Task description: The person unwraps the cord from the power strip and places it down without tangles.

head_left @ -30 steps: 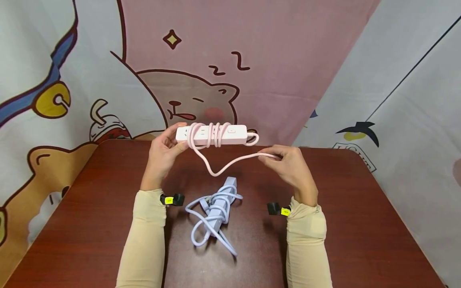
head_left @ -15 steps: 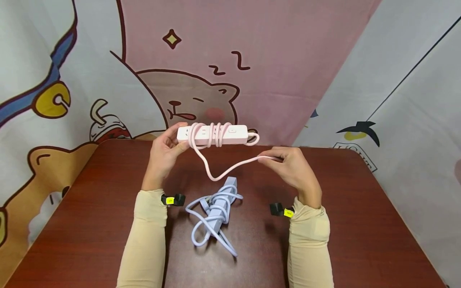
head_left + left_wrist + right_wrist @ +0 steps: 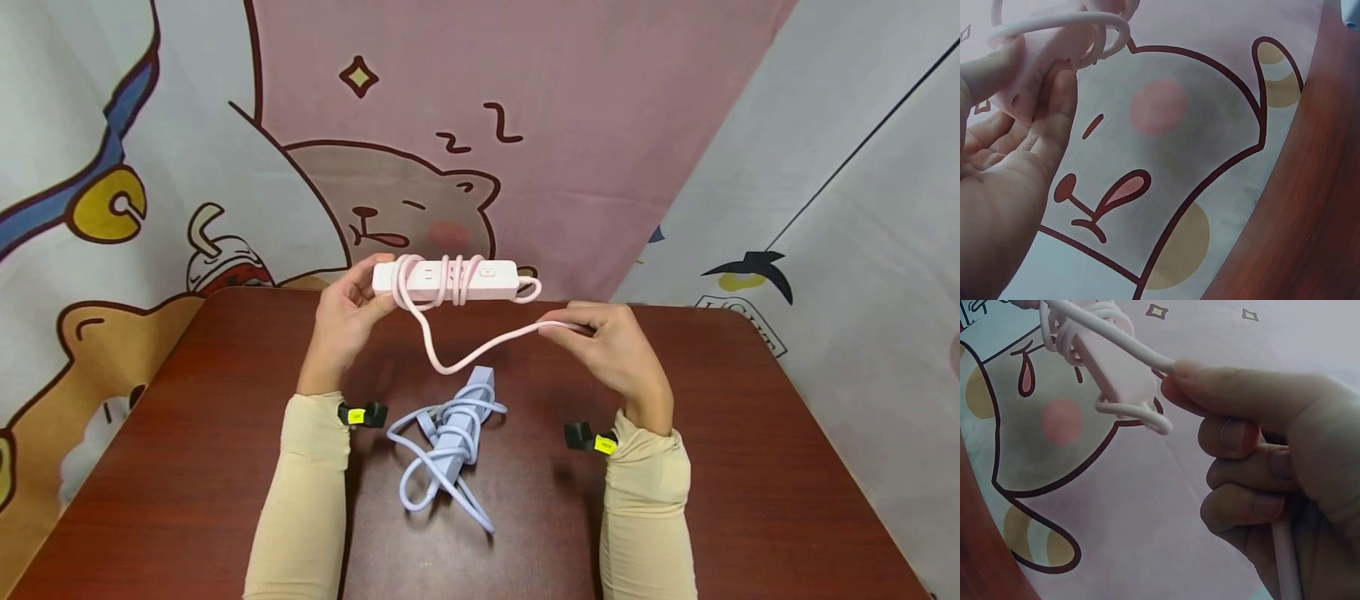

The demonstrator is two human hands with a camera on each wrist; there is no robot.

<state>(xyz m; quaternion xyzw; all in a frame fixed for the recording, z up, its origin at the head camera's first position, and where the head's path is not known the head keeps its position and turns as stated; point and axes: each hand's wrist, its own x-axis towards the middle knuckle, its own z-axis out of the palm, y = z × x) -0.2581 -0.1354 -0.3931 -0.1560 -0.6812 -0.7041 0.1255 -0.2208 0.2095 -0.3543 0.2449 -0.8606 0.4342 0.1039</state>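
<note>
My left hand [image 3: 341, 325] grips the left end of a white and pink power strip [image 3: 491, 282], held up level over the back of the table. Several turns of its pink cord [image 3: 450, 367] wrap around the strip. From there the cord sags and runs across to my right hand [image 3: 607, 350], whose thumb and forefinger pinch it. In the right wrist view the cord's other part [image 3: 1286, 562] leaves below the curled fingers [image 3: 1241, 506]; its plug is not visible. The left wrist view shows thumb and fingers [image 3: 1054, 106] around the strip's end [image 3: 1022, 87].
A blue power strip [image 3: 453, 442], loosely wound in its own cord, lies on the dark red-brown table [image 3: 750, 467] between my forearms. A cartoon-printed cloth [image 3: 600, 125] hangs right behind the table's back edge.
Both hands have shifted slightly right along with the strip. The hanging cord loop dipped a little lower, then rose slightly. The blue power strip stays where it was.
</note>
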